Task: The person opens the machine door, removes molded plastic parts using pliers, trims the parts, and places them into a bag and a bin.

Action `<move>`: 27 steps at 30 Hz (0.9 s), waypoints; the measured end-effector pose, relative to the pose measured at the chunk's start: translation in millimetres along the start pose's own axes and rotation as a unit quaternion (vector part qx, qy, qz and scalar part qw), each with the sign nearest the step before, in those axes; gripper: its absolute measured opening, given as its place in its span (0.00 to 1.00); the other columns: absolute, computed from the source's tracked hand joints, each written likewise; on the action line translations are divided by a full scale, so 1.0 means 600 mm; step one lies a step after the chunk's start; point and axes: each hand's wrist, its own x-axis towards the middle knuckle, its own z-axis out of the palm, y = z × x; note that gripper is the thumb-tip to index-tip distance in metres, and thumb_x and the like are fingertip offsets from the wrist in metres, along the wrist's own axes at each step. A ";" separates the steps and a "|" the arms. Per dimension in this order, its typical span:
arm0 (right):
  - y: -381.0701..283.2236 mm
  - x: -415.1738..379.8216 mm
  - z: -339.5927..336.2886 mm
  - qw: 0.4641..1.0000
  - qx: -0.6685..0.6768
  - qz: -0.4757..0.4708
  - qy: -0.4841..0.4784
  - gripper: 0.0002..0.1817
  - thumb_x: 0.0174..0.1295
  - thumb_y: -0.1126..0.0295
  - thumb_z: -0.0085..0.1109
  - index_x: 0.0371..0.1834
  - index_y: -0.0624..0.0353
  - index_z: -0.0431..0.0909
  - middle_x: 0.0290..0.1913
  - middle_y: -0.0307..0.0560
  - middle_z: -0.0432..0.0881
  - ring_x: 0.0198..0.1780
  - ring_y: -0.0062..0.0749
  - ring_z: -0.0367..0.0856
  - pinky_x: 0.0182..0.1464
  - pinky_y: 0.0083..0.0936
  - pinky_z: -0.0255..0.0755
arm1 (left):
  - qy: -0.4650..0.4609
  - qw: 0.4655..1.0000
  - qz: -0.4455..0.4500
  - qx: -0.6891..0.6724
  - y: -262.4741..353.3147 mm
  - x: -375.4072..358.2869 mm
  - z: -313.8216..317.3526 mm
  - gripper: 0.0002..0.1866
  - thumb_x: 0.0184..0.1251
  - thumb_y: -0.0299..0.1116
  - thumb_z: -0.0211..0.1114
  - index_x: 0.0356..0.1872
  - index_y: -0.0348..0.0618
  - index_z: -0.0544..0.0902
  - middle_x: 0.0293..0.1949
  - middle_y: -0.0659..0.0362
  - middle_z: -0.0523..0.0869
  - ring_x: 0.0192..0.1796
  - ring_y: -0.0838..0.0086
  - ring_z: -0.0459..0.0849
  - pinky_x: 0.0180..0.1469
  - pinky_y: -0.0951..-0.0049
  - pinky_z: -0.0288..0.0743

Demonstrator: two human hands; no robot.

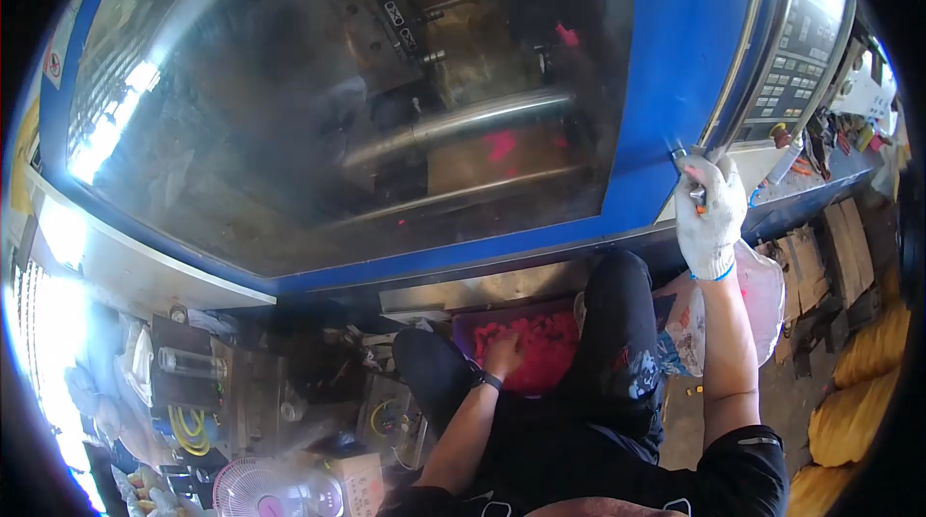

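My right hand (pixel 711 208), in a white glove, is closed around the metal handle (pixel 679 153) on the blue door (pixel 666 64) of a large machine. Something small, metallic and orange shows between its fingers. My left hand (pixel 503 355) is bare, with a dark band at the wrist, and reaches down into pink pieces (pixel 545 348) in a tub between my knees. Its fingertips are hard to make out against the pieces. Behind the door's window, pink bits (pixel 500 145) lie under metal bars (pixel 463 126).
A control panel (pixel 796 64) is at the upper right, above a ledge with tools (pixel 820 152). A clear plastic bag (pixel 762 300) stands right of my leg, near wood pieces (pixel 801 271) and yellow sacks (pixel 858 421). A fan (pixel 275 490) and a cardboard box (pixel 362 483) are lower left.
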 end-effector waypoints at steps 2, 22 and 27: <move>0.010 -0.005 -0.001 1.000 -0.011 0.010 0.002 0.20 0.52 0.88 0.64 0.47 0.56 0.82 0.44 0.53 0.84 0.42 0.51 0.84 0.45 0.37 0.76 | -0.040 0.999 -0.010 0.000 -0.003 0.002 0.005 0.18 0.70 0.43 0.65 0.53 0.43 0.86 0.46 0.46 0.90 0.52 0.49 0.89 0.54 0.53 0.81; 0.034 -0.023 0.015 0.999 0.018 -0.041 0.023 0.21 0.55 0.88 0.65 0.50 0.54 0.78 0.43 0.50 0.86 0.40 0.46 0.84 0.42 0.34 0.76 | -0.034 0.997 0.064 0.002 0.028 -0.014 0.020 0.18 0.68 0.44 0.65 0.47 0.39 0.87 0.44 0.42 0.90 0.51 0.44 0.88 0.53 0.48 0.80; 0.035 -0.024 0.016 0.998 0.013 -0.048 0.035 0.20 0.56 0.87 0.65 0.49 0.54 0.79 0.43 0.49 0.85 0.39 0.44 0.83 0.41 0.33 0.75 | -0.084 0.995 0.059 0.003 0.050 -0.016 0.011 0.16 0.68 0.43 0.64 0.47 0.42 0.86 0.45 0.41 0.89 0.50 0.43 0.88 0.53 0.45 0.80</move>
